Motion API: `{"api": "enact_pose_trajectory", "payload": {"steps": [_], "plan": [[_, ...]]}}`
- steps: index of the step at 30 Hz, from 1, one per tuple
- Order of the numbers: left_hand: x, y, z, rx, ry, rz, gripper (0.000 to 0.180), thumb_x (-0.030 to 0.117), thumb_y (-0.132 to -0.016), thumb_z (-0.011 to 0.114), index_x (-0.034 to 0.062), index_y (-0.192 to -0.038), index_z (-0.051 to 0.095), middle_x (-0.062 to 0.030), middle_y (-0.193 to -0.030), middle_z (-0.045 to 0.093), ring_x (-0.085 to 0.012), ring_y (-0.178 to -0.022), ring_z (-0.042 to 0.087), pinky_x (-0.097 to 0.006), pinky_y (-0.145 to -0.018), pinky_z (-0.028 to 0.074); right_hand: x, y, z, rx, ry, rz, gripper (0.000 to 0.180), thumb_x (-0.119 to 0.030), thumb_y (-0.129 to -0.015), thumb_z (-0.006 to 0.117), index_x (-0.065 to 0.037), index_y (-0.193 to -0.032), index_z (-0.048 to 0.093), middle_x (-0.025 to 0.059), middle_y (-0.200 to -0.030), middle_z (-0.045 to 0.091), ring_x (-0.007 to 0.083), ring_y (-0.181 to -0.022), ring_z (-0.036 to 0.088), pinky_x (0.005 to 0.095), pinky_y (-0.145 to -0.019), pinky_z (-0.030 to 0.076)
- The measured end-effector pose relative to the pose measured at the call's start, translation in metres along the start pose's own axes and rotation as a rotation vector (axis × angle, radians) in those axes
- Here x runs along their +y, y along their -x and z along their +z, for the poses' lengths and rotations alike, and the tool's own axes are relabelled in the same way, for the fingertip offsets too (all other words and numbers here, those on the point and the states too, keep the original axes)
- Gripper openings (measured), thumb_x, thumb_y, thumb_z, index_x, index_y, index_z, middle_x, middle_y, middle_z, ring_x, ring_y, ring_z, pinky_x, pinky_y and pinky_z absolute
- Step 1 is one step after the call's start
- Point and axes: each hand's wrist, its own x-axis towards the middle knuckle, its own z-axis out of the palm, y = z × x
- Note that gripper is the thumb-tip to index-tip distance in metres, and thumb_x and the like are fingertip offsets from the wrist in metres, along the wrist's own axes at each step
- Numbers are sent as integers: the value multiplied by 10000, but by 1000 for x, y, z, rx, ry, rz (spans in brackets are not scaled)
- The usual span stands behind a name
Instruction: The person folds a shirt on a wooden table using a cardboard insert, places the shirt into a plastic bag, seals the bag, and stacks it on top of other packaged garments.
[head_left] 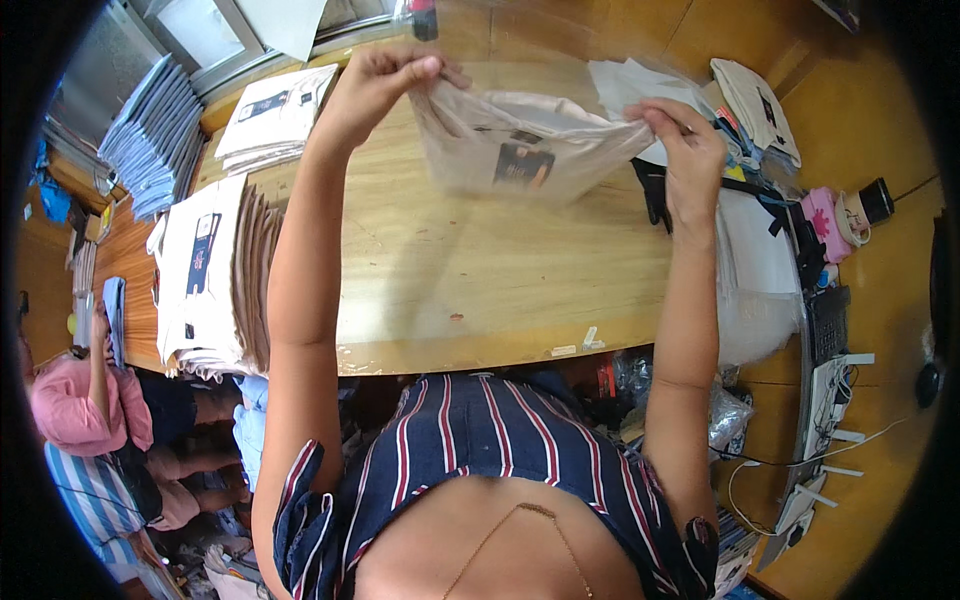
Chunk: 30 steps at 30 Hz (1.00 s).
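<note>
Both my arms reach out over a wooden table (480, 280). My left hand (375, 85) pinches the upper left edge of a clear plastic bag (520, 70) that holds a folded beige garment (520, 145) with a dark card label. My right hand (685, 150) grips the right end of the same bagged garment. The package hangs in the air above the tabletop, tilted down toward the right.
A tall stack of bagged folded garments (215, 275) lies at the table's left edge. More stacks (275, 115) and a blue-grey pile (150, 135) sit farther left. White sheets, a black strap and bags crowd the right side (760, 230). A person in pink (75, 405) sits lower left.
</note>
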Motion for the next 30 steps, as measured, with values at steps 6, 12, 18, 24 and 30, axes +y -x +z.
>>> {"api": "enact_pose_trajectory", "payload": {"steps": [6, 12, 18, 24, 30], "plan": [[-94, 107, 57, -217, -266, 73, 194, 28, -701, 548, 40, -876, 632, -97, -948, 602, -248, -945, 531, -323, -826, 419, 92, 109, -35, -324, 206, 302, 318, 128, -670, 421, -6, -874, 625, 64, -865, 629, 133, -835, 582, 261, -787, 439], [-118, 171, 105, -144, -363, -30, 113, -10, -734, 520, 6, -834, 570, -92, -901, 613, -247, -820, 577, -316, -772, 460, 135, 190, -31, -196, -46, 627, 169, -10, -800, 463, 45, -926, 561, 95, -828, 605, 144, -823, 559, 233, -760, 424], [-132, 161, 119, 198, -115, -402, 212, 135, -877, 371, -4, -760, 480, -139, -607, 574, -233, -546, 575, -301, -523, 453, 132, 168, -2, 112, 74, 600, 239, -147, -876, 403, 38, -798, 532, 89, -654, 585, 146, -601, 573, 274, -552, 460], [-129, 134, 130, 206, -374, -686, 242, 165, -834, 418, -18, -698, 501, -151, -535, 542, -260, -474, 549, -345, -490, 440, 124, 139, 14, 45, 775, 762, 265, -254, -860, 394, -46, -794, 544, 129, -556, 565, 251, -549, 581, 388, -517, 455], [-137, 136, 141, 81, -1090, -624, 177, 179, -783, 486, 51, -864, 576, -118, -613, 543, -252, -523, 536, -355, -490, 419, 125, 126, 34, -121, 1362, 733, 160, -202, -825, 439, -105, -823, 566, 130, -693, 573, 323, -682, 559, 447, -615, 411]]}}
